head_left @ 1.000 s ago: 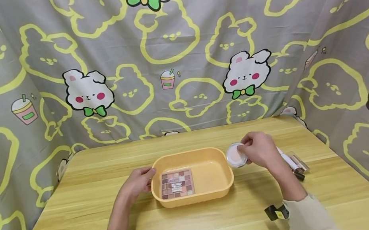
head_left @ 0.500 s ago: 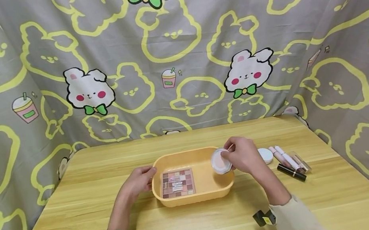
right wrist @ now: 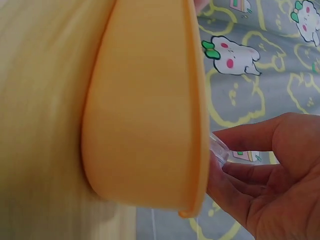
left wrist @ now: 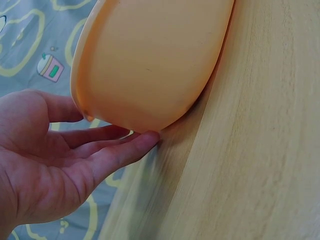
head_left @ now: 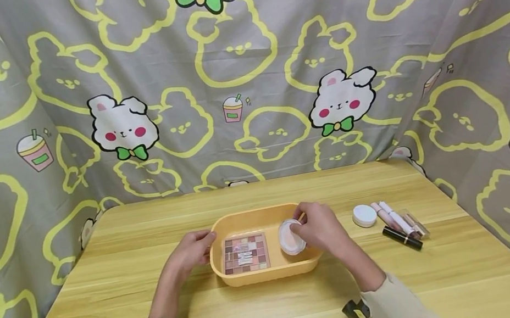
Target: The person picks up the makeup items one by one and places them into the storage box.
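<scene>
A shallow yellow plastic basin (head_left: 273,274) stands on the table in the head view. An eyeshadow palette (head_left: 245,254) with a grid of brown and pink shades lies in its left half. My left hand (head_left: 190,250) holds the basin's left end, one fingertip at the rim and other fingers against the outer wall in the left wrist view. My right hand (head_left: 320,226) pinches a round, clear-edged powder compact (head_left: 289,239) with a pale pink face, tilted over the basin's right half. Only its transparent edge (right wrist: 219,149) shows past the rim in the right wrist view.
Right of the basin, a round white jar (head_left: 364,215) stands on the wooden table (head_left: 154,219). Beside it lie a black tube (head_left: 402,238), several slim pink and white tubes (head_left: 394,217) and a clear item (head_left: 416,225). A patterned curtain (head_left: 276,166) hangs behind.
My right hand has carried the powder compact leftward from outside the basin's right rim to over its inside. The white jar has come into sight. My left hand has stayed at the basin's end.
</scene>
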A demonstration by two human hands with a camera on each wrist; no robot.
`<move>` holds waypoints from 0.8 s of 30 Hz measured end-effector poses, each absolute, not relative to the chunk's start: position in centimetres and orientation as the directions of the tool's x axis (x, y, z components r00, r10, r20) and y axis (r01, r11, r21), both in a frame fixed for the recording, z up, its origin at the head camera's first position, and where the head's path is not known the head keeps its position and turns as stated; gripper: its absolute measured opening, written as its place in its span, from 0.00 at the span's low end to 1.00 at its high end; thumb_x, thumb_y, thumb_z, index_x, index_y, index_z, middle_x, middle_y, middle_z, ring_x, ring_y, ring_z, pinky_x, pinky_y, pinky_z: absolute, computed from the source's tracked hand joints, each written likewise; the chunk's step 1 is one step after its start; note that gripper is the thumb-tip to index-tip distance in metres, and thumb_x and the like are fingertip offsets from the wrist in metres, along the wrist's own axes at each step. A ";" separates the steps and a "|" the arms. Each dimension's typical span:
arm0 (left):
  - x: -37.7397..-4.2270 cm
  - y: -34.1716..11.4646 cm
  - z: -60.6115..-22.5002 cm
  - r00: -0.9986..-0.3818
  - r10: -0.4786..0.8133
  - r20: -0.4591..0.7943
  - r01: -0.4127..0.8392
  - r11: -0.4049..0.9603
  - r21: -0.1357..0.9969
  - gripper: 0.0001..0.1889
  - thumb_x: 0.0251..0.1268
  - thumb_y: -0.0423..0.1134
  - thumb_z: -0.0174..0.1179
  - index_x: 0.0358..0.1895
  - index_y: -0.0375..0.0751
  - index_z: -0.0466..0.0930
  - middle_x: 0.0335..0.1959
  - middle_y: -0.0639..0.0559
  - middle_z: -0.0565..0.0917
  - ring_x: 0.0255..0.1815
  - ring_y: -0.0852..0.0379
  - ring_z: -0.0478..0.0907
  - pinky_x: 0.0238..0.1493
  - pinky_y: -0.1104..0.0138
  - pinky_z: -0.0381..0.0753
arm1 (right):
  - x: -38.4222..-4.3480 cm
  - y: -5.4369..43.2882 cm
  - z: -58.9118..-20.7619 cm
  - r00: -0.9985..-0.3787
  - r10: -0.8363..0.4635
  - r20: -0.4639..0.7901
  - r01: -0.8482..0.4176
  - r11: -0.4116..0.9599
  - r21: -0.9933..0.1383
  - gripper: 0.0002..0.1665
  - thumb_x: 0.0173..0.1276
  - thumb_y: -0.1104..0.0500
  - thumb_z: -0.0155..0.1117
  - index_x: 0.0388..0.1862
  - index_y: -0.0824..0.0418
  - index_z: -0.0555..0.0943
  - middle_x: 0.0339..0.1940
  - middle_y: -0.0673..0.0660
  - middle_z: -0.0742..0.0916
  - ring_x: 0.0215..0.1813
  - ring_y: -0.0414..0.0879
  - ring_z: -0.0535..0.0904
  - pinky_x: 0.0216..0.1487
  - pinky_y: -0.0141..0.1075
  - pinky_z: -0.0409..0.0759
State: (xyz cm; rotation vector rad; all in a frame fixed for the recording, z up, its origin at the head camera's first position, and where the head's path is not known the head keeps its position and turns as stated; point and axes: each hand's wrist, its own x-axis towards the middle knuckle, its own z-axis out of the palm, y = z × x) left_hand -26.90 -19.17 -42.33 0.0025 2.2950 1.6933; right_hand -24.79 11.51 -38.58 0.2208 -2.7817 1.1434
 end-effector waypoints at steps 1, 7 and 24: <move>-26.9 -19.2 -42.4 -0.958 0.175 -0.227 -0.165 0.310 0.936 0.28 0.82 0.41 0.46 0.73 0.22 0.62 0.60 0.29 0.80 0.56 0.47 0.82 0.49 0.63 0.86 | -24.8 11.4 -38.7 -0.980 -0.091 0.177 -0.188 0.714 -0.675 0.06 0.61 0.63 0.74 0.34 0.63 0.84 0.27 0.56 0.87 0.25 0.43 0.80 0.22 0.32 0.79; -27.0 -19.1 -42.4 -0.957 0.174 -0.230 -0.169 0.308 0.936 0.28 0.82 0.41 0.46 0.73 0.23 0.62 0.61 0.29 0.80 0.58 0.45 0.82 0.50 0.62 0.86 | -24.7 10.7 -39.5 -0.972 -0.134 0.195 -0.229 0.739 -0.634 0.06 0.60 0.63 0.73 0.33 0.63 0.83 0.25 0.54 0.86 0.28 0.43 0.79 0.26 0.32 0.77; -27.1 -19.3 -42.4 -0.958 0.175 -0.229 -0.166 0.314 0.935 0.27 0.82 0.42 0.46 0.73 0.24 0.63 0.56 0.32 0.82 0.47 0.54 0.82 0.41 0.68 0.83 | -24.2 9.8 -40.1 -0.971 -0.217 0.100 -0.229 0.734 -0.640 0.03 0.64 0.64 0.70 0.34 0.63 0.84 0.28 0.55 0.86 0.26 0.43 0.79 0.23 0.33 0.77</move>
